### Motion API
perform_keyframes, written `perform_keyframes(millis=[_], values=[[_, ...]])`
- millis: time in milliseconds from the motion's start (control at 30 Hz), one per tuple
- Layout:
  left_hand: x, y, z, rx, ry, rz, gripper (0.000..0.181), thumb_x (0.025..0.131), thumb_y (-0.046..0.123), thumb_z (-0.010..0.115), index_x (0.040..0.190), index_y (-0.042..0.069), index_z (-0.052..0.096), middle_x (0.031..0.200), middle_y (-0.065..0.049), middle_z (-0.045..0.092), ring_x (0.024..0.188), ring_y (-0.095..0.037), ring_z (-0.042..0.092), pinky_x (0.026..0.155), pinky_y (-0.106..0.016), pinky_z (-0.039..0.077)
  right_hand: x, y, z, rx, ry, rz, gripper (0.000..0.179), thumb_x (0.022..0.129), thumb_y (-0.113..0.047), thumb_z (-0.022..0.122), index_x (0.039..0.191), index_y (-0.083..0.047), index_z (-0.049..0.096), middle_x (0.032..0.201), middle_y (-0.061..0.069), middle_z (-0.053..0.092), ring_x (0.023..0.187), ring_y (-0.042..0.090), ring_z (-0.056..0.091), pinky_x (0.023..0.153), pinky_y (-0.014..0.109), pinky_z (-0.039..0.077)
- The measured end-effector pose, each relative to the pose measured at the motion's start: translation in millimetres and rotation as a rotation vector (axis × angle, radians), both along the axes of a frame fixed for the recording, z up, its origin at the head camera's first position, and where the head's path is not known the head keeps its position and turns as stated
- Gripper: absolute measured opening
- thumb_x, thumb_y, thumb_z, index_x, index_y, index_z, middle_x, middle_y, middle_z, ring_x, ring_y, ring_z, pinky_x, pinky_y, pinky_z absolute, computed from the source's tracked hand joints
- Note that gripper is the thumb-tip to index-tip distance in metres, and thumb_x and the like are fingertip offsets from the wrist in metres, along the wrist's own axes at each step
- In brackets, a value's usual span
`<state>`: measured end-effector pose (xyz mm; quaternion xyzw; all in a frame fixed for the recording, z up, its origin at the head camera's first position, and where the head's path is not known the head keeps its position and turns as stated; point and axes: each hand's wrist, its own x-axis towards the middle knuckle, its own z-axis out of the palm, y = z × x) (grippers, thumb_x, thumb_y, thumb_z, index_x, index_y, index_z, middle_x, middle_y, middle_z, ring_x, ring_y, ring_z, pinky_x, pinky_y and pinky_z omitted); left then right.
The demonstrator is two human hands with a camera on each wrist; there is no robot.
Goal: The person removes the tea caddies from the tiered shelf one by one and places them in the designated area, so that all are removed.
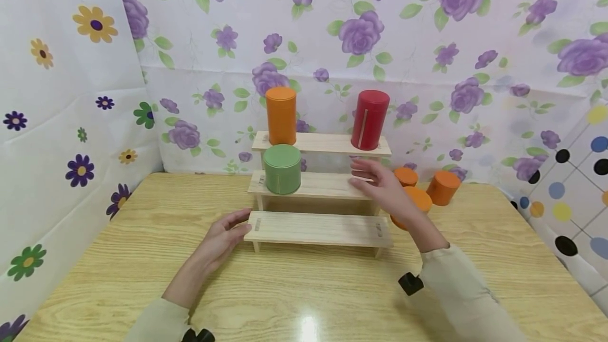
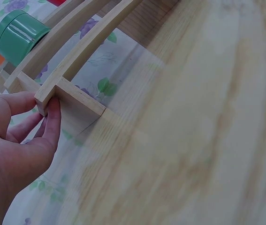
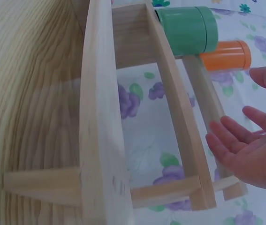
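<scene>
A three-step wooden rack [image 1: 318,227] stands on the table. My left hand [image 1: 222,237] pinches the left end of its lowest board between thumb and fingers, as the left wrist view also shows. On the middle step, at the left, sits a green canister [image 1: 282,170]. The top step carries an orange canister [image 1: 282,116] at the left and a red canister [image 1: 370,120] at the right. My right hand [image 1: 383,188], fingers loosely bent and holding nothing, is by the right end of the middle step, below the red canister.
To the right of the rack, partly behind my right forearm, stand several orange canisters, one of them [image 1: 443,188] farthest right. A flowered cloth [image 1: 304,25] hangs behind the wooden table [image 1: 294,289], with patterned cloths at both sides.
</scene>
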<state>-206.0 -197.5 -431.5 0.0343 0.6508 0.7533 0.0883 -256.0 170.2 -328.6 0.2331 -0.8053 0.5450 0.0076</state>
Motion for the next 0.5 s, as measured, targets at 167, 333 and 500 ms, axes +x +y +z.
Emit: perform_keyframes(millis=[167,333,500], values=[[-0.8,-0.4,0.3,0.002,0.002,-0.002,0.053,0.094,-0.001,0.055,0.143,-0.011,0.034,0.135,-0.016,0.037,0.104,-0.013,0.048,0.085,-0.021,0.043,-1.0,-10,5.1,0.001,-0.037,0.013,0.056,0.094,-0.026,0.065,0.143,-0.009,0.044,0.137,0.012,0.051,0.124,0.029,0.05,0.096,0.041,0.046],[-0.7,-0.6,0.5,-0.004,0.002,-0.007,0.053,0.095,0.0,0.054,0.143,-0.011,0.033,0.135,-0.016,0.037,0.106,-0.012,0.048,0.087,-0.02,0.043,-2.6,-23,8.9,-0.013,-0.074,0.025,0.055,0.094,-0.026,0.065,0.143,-0.013,0.045,0.137,0.011,0.053,0.123,0.027,0.051,0.095,0.041,0.046],[0.0,-0.5,0.3,-0.008,-0.002,-0.007,0.054,0.095,0.0,0.055,0.143,-0.011,0.033,0.135,-0.017,0.037,0.105,-0.012,0.047,0.086,-0.02,0.043,-6.1,-37,10.2,-0.04,-0.074,0.049,0.056,0.093,-0.022,0.066,0.143,-0.01,0.044,0.137,0.013,0.052,0.124,0.029,0.051,0.099,0.042,0.043]])
